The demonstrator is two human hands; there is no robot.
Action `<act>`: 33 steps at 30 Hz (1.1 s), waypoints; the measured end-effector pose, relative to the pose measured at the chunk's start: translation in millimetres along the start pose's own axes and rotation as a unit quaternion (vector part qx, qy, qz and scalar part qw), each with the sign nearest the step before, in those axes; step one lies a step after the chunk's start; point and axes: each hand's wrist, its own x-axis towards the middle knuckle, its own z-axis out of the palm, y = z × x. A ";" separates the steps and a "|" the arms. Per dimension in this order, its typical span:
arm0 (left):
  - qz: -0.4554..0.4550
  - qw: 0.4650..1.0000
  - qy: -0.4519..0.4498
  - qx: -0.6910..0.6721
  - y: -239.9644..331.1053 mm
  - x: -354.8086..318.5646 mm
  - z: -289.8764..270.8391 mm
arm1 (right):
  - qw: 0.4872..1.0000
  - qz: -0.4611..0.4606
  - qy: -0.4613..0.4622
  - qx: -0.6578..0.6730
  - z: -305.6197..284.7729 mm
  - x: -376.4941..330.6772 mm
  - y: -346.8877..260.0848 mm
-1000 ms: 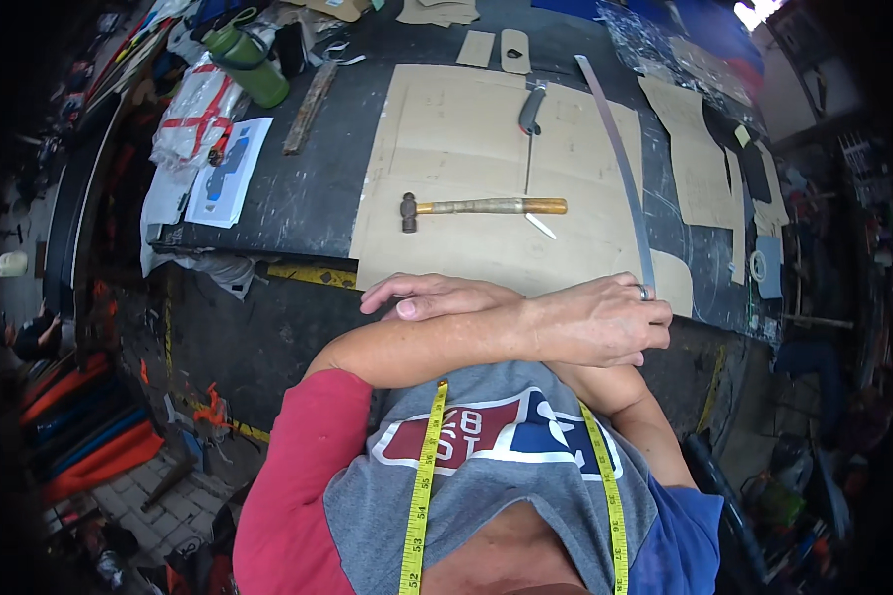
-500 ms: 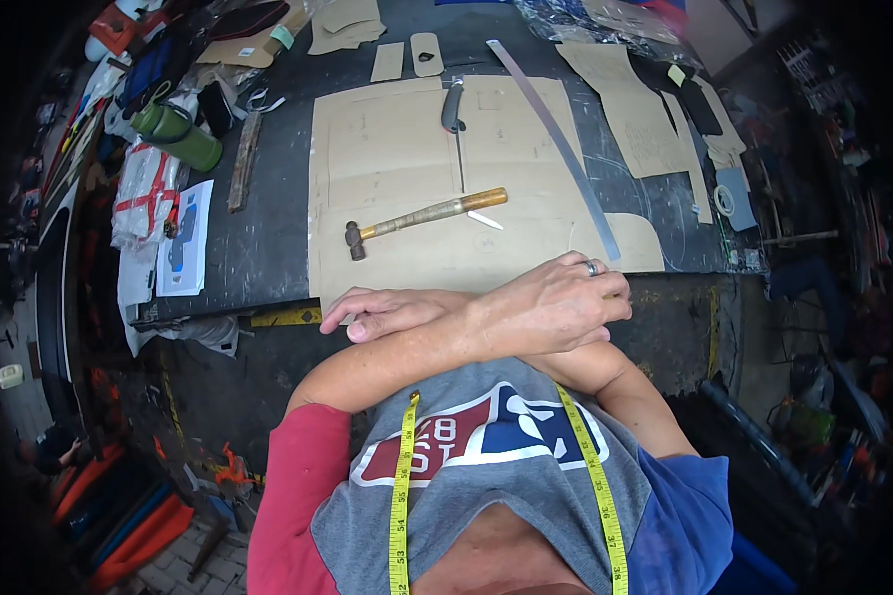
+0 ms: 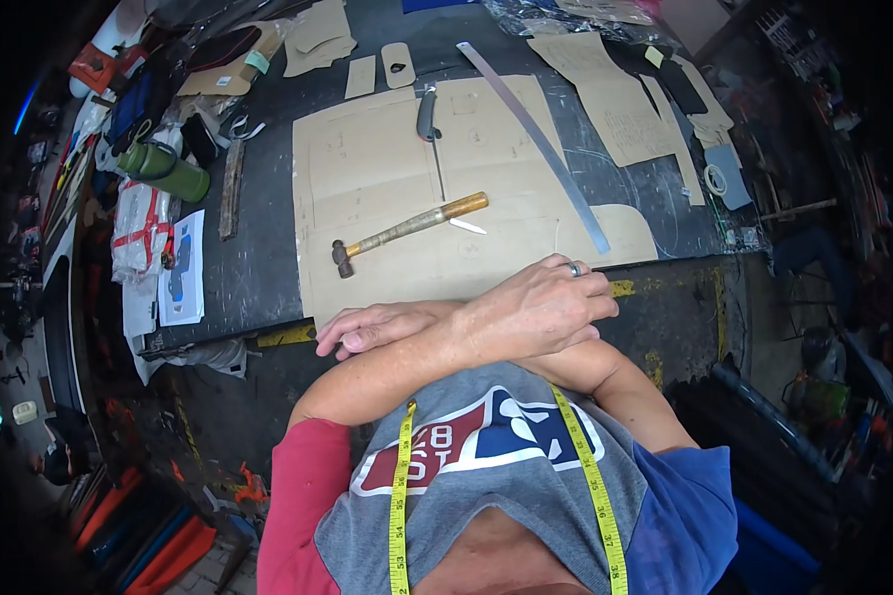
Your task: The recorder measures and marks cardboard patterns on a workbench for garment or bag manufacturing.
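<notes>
My forearms are crossed at the near edge of the table, the left lying over the right. My left hand (image 3: 546, 305), with a ring on one finger, rests on the right forearm; its fingers are curled in and nothing shows in them. From under the left forearm, my right hand (image 3: 372, 327) reaches out to the left, fingers loosely stretched and holding nothing. Just beyond the hands, a brown cardboard sheet (image 3: 367, 188) bears a hammer (image 3: 402, 232), a small white pointed piece (image 3: 468, 226), a dark-handled tool with a thin blade (image 3: 427, 117) and a long metal ruler (image 3: 536, 144).
Cardboard patterns (image 3: 605, 104) lie at the far right, near a tape roll (image 3: 715, 179). Along the left stand a green bottle (image 3: 169, 171), a printed sheet (image 3: 182, 273) and a narrow worn bar (image 3: 232, 188). A yellow measuring tape (image 3: 400, 486) hangs round my neck.
The view has shifted slightly, so the table and its things sit a little further left. My arms stay crossed, with the hands in nearly the same pose.
</notes>
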 end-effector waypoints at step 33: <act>-0.284 0.880 0.042 -0.378 -175.5 77.5 30.0 | 0.768 0.058 0.623 0.136 -45.4 -252.7 70.6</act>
